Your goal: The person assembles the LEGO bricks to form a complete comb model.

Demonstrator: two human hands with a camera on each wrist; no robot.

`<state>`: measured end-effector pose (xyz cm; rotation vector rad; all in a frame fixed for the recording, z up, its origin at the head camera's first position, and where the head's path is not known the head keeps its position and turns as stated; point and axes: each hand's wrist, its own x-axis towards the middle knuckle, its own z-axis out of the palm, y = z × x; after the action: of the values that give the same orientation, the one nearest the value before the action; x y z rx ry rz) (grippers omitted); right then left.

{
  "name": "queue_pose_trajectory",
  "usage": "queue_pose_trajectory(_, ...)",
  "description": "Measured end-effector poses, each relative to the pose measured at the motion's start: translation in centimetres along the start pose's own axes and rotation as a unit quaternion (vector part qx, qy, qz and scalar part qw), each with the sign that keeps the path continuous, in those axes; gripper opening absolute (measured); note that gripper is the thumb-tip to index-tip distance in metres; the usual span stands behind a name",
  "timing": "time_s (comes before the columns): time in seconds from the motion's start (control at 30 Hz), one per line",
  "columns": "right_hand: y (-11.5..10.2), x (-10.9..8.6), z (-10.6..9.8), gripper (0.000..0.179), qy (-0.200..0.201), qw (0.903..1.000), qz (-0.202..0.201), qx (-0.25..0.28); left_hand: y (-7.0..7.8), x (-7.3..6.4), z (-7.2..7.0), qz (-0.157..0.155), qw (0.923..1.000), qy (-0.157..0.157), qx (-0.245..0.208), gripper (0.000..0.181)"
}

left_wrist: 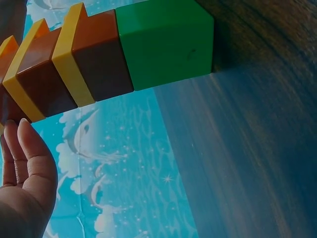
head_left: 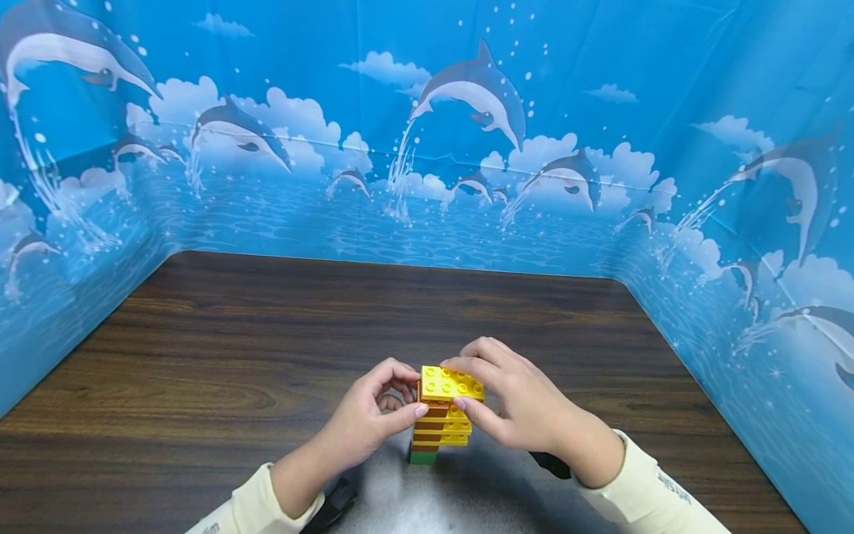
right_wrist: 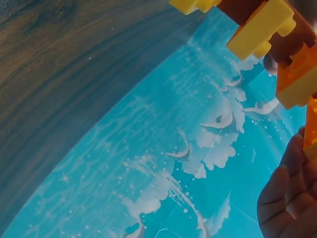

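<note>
A tower of toy building blocks [head_left: 425, 437] stands on the table in front of me, with a green block [left_wrist: 168, 47] at its foot. Above that, brown blocks [left_wrist: 40, 74] alternate with thin yellow plates [right_wrist: 262, 29], which jut out to the right. My left hand [head_left: 365, 411] grips the tower's upper part from the left, thumb in front and fingers behind. On top lies a studded yellow plate [head_left: 448, 383] that also reaches to the right. My right hand [head_left: 520, 397] pinches this plate at its right part, thumb at the near edge and fingers at the far edge.
The dark wood-grain table [head_left: 267, 334] spreads out around the tower. A blue curtain [head_left: 300, 200] printed with dolphins borders it at the back and on both sides. Black straps [head_left: 336, 504] show near the wrists, by the pale sleeves.
</note>
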<state>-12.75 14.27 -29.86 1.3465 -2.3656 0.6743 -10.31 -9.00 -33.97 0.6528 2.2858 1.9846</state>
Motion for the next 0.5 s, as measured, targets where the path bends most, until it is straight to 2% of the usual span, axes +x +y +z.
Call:
queue_pose_trajectory(0.3,-0.15,0.12,-0.13,0.032,-0.010,0.9998,-0.008,-0.015,0.01,-0.13,0.16,0.007,0.9998,0.015,0.009,0.027)
queue_pose_trajectory(0.5,-0.32,0.27,-0.28,0.033,-0.016,0.9995,-0.012,-0.025,-0.13,-0.05,0.18,0.005,0.9998,0.013,0.016,0.027)
